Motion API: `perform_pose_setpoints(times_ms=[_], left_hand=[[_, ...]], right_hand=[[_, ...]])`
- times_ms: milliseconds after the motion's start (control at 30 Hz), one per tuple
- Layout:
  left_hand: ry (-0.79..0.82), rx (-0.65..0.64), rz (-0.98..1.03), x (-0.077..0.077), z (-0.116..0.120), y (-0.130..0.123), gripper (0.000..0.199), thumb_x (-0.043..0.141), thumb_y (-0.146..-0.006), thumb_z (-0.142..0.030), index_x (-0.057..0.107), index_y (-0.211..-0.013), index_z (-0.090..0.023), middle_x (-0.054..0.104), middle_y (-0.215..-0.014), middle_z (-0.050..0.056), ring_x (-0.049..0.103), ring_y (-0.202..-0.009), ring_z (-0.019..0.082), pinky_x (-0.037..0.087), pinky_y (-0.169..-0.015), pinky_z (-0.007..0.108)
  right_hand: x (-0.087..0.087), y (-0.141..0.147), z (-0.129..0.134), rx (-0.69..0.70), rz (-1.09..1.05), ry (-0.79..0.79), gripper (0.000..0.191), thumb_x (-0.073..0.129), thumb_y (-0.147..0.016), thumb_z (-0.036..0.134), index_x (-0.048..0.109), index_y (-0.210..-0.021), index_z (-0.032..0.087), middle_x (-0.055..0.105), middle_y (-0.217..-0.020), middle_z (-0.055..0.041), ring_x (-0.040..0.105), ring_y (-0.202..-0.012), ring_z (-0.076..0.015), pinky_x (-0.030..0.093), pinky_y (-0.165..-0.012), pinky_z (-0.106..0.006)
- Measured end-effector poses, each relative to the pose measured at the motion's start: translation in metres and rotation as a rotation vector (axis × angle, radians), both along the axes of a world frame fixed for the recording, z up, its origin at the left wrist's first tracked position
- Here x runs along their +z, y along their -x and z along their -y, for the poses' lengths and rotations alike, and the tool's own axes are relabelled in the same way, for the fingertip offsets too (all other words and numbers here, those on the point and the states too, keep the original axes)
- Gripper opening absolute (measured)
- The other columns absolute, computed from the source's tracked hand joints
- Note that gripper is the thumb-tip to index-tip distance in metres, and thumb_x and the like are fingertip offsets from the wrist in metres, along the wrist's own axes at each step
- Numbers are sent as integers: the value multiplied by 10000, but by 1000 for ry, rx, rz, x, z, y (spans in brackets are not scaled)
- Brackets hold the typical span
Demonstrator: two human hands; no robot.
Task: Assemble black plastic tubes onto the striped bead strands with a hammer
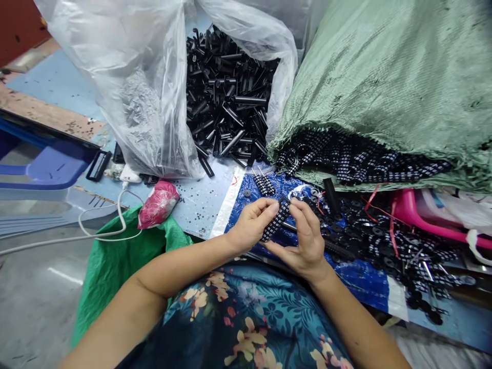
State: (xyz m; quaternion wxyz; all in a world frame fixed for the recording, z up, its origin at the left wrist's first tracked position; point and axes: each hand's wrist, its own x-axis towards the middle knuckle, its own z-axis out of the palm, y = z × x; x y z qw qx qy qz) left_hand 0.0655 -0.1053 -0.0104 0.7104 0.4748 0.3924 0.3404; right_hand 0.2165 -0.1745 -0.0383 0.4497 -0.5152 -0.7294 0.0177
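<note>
In front of my body, both hands hold one short black piece with rows of small white squares [275, 223]; its exact kind I cannot tell. My left hand [250, 221] pinches its side between thumb and fingers. At the upper end, the fingertips of my right hand [305, 238] close on it, with the thumb near the lower end. A thin metal rod [289, 226] shows between the hands; whether it is joined to the piece is unclear. Just beyond lies a similar checked piece with metal pins [263, 183] on the blue printed sheet [359, 282].
A clear plastic bag [154, 92] of black tubular parts [234, 102] stands at the back. On the right, a green woven sack [388, 77] spills checked pieces [346, 159]. Loose parts [426, 266] surround a pink basket [409, 215]. A white cable [111, 233] crosses at left.
</note>
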Motion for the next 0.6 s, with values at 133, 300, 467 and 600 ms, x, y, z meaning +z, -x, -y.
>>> perform_pose_setpoints(times_ms=[133,300,467,600], left_hand=[[100,-58,54,3,-3,8,384,791,-782,-472,716,-983,-153,688,-865,19,591,-775,128,477,-768,270],[179,-124,14,-5,-5,13,377,801,-776,-457,697,-958,-143,685,-800,13,637,-706,131,507,-694,272],[18,-69,-15,-27,-15,34,405,776,-793,-476,667,-1018,-158,702,-870,33,656,-717,142,521,-711,294],[-484,-78,-485,-36,-34,71,233,740,-829,-374,733,-973,-191,709,-914,54,622,-836,178,464,-821,326]], right_hand=[[-4,2,2,11,35,18,950,777,-824,331,232,-1599,268,469,-1503,-167,544,-1337,-352,528,-1087,-549],[-6,5,2,32,20,52,994,791,-814,393,215,-1606,222,478,-1489,-188,524,-1355,-344,516,-1098,-526],[-17,-14,11,-42,152,131,896,757,-832,497,335,-1543,151,583,-1380,-204,540,-1322,-364,503,-1068,-533],[-29,-35,28,-189,442,257,233,634,-943,269,648,-1155,174,715,-988,-106,667,-929,-262,539,-841,-404]])
